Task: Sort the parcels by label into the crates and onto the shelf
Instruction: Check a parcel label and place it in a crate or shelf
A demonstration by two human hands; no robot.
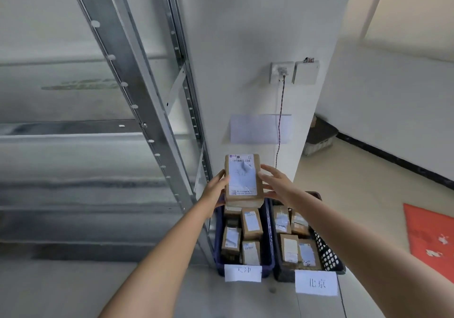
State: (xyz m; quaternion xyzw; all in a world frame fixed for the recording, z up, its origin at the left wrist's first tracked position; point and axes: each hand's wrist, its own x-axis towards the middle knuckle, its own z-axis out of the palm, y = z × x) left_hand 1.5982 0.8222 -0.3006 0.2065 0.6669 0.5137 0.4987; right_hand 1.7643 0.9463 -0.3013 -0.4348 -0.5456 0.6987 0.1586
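Parcel [242, 179] is hanging in the air between both hands, label up. Left hand [217, 187] is gripping its left edge; right hand [275, 182] is touching the right edge with straight, relaxed fingers. Just below them, blue crate [269, 265] and black crate [328, 252] are holding more parcels; metal shelf [127, 131] is standing to their left.
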